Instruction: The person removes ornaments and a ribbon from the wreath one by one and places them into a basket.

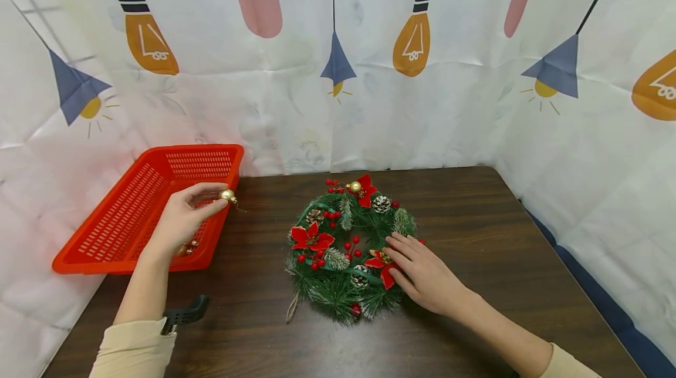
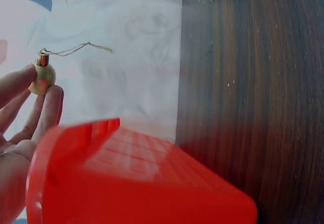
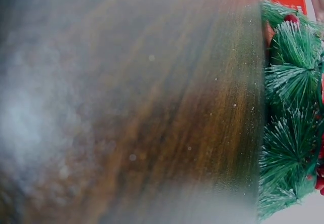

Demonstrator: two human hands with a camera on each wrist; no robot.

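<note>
Between thumb and fingers, my left hand pinches a small gold bauble above the right edge of the red basket. In the left wrist view a thin gold string trails from the cap of the bauble. My right hand rests on the right side of a green wreath, its fingers extended over a red poinsettia. The wreath lies flat and carries red flowers, berries, pinecones and one gold bauble at its top. Only its frosted green edge shows in the right wrist view.
A few small gold baubles lie in the basket, partly hidden by my left forearm. The dark wooden table meets a white curtain printed with lamps at its back. A twine loop sticks out at the wreath's lower left.
</note>
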